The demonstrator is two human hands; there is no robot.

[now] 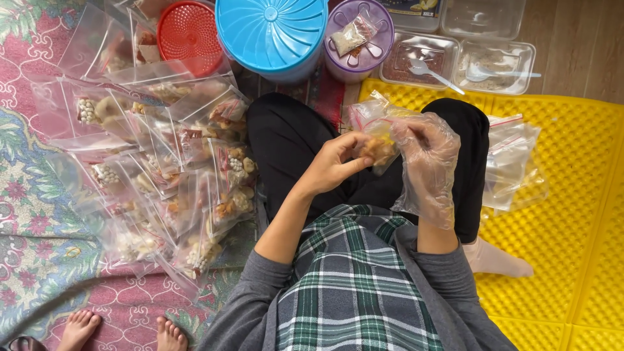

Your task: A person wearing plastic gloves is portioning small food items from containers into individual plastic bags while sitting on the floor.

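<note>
Small zip bag (376, 133) pinched btwn both hands over lap, mouth tilted up-left, bare left hand (335, 162) gripping lower-left side, gloved right hand (426, 153) closed on right side, equally near.

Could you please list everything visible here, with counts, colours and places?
Small zip bag: one, clear, snacks inside, in both hands' grip.
Filled zip bags: many, clear, piled on patterned rug, left.
Empty zip bags: stack, clear, on yellow mat, right.
Round lids: red, blue, purple, top.
Clear trays: several, two with white spoons, top right.
Another person's bare feet: two, bottom left.
Left hand: bare.
Right hand: clear plastic glove.
</note>
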